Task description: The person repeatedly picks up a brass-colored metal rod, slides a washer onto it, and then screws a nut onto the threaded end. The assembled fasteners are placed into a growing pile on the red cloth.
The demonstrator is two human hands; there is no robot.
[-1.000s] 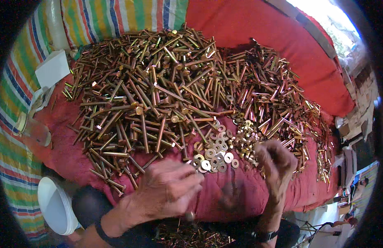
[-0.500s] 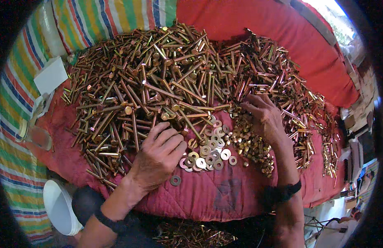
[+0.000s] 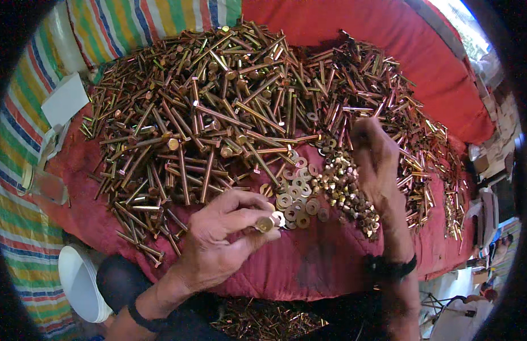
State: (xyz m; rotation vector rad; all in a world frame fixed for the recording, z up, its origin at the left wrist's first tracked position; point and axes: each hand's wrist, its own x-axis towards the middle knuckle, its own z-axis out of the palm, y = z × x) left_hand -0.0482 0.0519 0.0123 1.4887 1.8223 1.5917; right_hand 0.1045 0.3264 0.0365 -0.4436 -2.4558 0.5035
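My left hand (image 3: 226,233) is closed in a pinch in front of the washer heap, holding a bolt (image 3: 264,224) whose round golden head faces me; its shank is hidden. A bright washer (image 3: 279,218) shows right beside the fingertips, and I cannot tell whether it is held. Flat washers (image 3: 297,193) lie loosely heaped on the red quilted cloth (image 3: 309,267). To their right is a pile of small brassy nuts (image 3: 348,190). Over the right edge of the nuts is my right hand (image 3: 377,150), smeared by motion, its fingers unclear.
A big mound of long golden bolts (image 3: 218,102) fills the back, with shorter ones (image 3: 377,79) to the right. At left are a white card (image 3: 65,99), a clear jar (image 3: 47,186) and a white tub (image 3: 81,284). More bolts (image 3: 269,321) lie below the front edge.
My left hand has come away from the bolt mound, toward me and right, and now holds a bolt. The loose washer near it is out of sight. My right hand has shifted slightly.
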